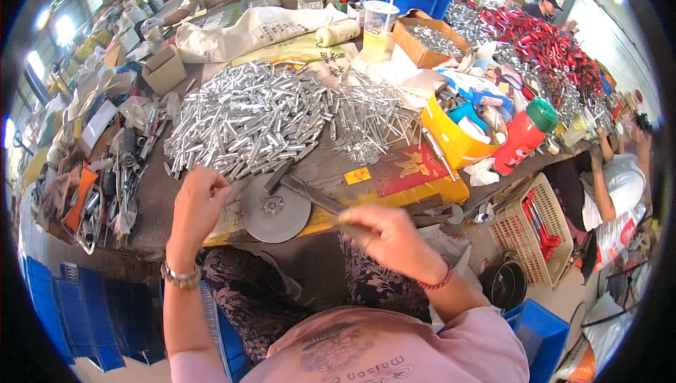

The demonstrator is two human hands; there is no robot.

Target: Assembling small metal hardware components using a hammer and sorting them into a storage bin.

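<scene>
Right hand [386, 235] closed around the handle end of a dark hammer [303, 189], whose head lies near the counter's front edge, just above a round grey metal disc [273, 208]. Left hand [199, 203] pinched narrow at the fingertips, just left of the disc; whether it holds one small piece I cannot tell. Behind both, mid-counter, a broad heap of short silver metal tubes [246, 119], and to its right a smaller heap of thin pins [370, 119]. Tubes look light, stiff, smooth and slippery, likely to roll; best pinched across the middle with two fingertips. Disc looks heavy, flat, matt, with a star-shaped hole at its centre; probably stays put under blows. Hammer stiff, head-heavy; grip well back on the handle. Counter [324, 168] surface worn, dark, partly covered by yellow and red printed sheet.
</scene>
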